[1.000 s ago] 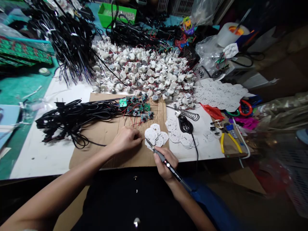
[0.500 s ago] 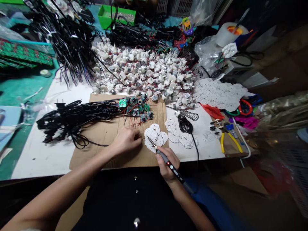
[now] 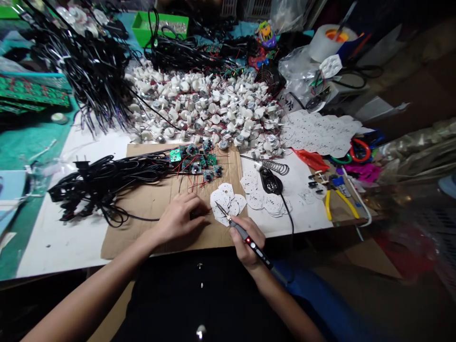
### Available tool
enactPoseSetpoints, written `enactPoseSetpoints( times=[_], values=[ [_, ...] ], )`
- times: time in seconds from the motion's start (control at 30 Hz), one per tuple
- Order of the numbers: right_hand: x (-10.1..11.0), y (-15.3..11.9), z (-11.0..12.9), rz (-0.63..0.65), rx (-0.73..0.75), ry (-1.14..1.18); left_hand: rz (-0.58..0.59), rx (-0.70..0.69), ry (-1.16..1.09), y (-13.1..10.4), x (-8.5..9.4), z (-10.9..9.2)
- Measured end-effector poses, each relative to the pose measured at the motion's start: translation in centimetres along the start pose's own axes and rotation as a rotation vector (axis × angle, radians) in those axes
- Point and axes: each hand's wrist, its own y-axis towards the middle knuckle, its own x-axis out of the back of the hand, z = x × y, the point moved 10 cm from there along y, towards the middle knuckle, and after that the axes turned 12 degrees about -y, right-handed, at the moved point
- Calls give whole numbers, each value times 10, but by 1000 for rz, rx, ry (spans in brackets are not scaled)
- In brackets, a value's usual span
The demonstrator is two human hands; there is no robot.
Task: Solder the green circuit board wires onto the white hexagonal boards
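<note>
My right hand (image 3: 248, 241) is closed round a grey and black soldering iron (image 3: 257, 250) with a red light. The iron's tip lies over a cluster of white round boards (image 3: 235, 204) on the brown cardboard (image 3: 149, 237). My left hand (image 3: 183, 216) rests on the cardboard just left of these boards, its fingers curled and pointing right; what lies under the fingertips is hidden. Beyond it, small circuit boards with red wires (image 3: 195, 164) end a bundle of black cables (image 3: 103, 180).
White motor-like parts (image 3: 206, 104) are heaped across the back. On the right are a soldering stand (image 3: 270, 180), more white boards (image 3: 263, 202), yellow-handled pliers (image 3: 342, 204) and a red ring (image 3: 360, 150). A green tray (image 3: 138, 31) stands at the back.
The view has shifted slightly. My left hand's fingers have spread and lifted a little at the cardboard; the iron stays over the white boards in my right hand.
</note>
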Motion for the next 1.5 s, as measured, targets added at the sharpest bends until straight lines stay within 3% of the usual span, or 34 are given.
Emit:
enactPoseSetpoints(
  times=[0.23,0.5,0.73,1.1,1.5],
  values=[
    [1,2,2,-5,10,19,-25,-82,188,1,-10,-3],
    [2,2,0,-21,-4,5,-130,-79,10,-2,3,-5],
    [1,2,0,-3,-14,9,-78,-27,81,8,-8,-4],
    [-1,0,-2,20,-21,3,-41,3,123,4,-6,-4],
    [1,0,-3,2,-17,6,62,121,336,27,-19,-2]
  ],
)
